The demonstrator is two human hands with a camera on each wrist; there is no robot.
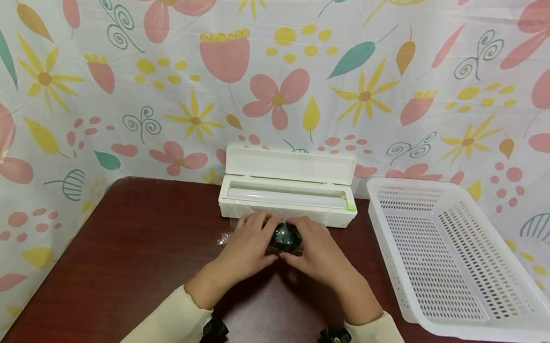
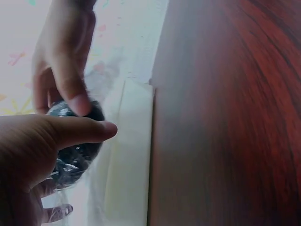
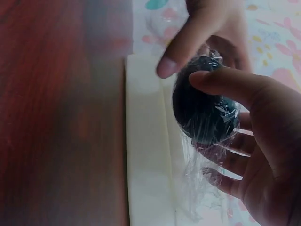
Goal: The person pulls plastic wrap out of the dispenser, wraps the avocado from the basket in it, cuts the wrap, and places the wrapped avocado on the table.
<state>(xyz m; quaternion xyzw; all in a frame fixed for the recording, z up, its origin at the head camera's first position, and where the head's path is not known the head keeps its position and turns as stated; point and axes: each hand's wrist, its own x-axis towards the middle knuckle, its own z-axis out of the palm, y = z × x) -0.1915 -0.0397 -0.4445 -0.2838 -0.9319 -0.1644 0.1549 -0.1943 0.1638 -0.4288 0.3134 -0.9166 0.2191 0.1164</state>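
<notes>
While both hands grip it from opposite sides, left hand (image 1: 249, 240) and right hand (image 1: 321, 251) with fingers curled and thumbs on the near side, the dark rounded object (image 1: 285, 237) sits between them, neither hand clearly nearer. Its longer axis appears to run hand to hand, parallel to the open white box (image 1: 288, 183) just beyond. Clear film (image 3: 197, 183) covers it.

A dark, glossy, rounded object (image 1: 285, 238) sits between left grip (image 1: 249, 239) and right grip (image 1: 316, 250). Clear, wrinkled film (image 3: 194, 181) clings round it, some trailing loose.
</notes>
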